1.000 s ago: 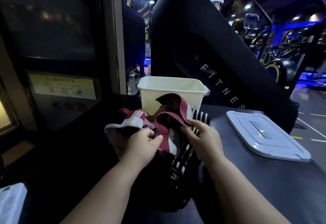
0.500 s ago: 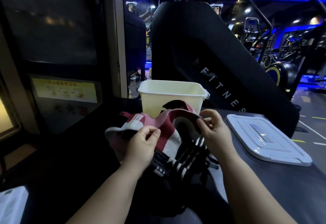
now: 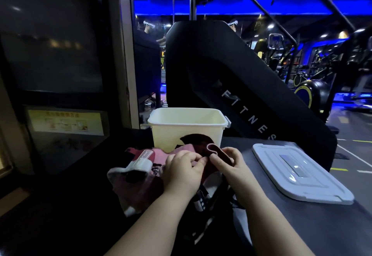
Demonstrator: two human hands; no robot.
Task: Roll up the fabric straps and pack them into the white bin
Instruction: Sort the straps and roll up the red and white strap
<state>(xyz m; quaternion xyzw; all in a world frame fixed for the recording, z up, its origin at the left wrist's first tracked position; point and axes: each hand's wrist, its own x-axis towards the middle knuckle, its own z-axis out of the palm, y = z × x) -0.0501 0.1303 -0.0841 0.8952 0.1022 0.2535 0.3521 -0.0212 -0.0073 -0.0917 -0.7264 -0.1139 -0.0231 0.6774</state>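
Inspector: At centre frame the left hand (image 3: 182, 167) and right hand (image 3: 227, 160) are both pinched shut on the end of a maroon strap (image 3: 209, 150), which curls over into the start of a roll.

Clerk: And the remainder?

Inspector: The pile of straps (image 3: 138, 177), pink, white and black, lies loose on the dark surface (image 3: 302, 225) just left of and below the hands. No finished roll is visible.

Clerk: The container?

Inspector: The white bin (image 3: 188, 129) stands just behind the hands, open; what shows of its interior looks empty. Its lid (image 3: 298, 172) lies at right. Judgement: early stage, nearly all remains.
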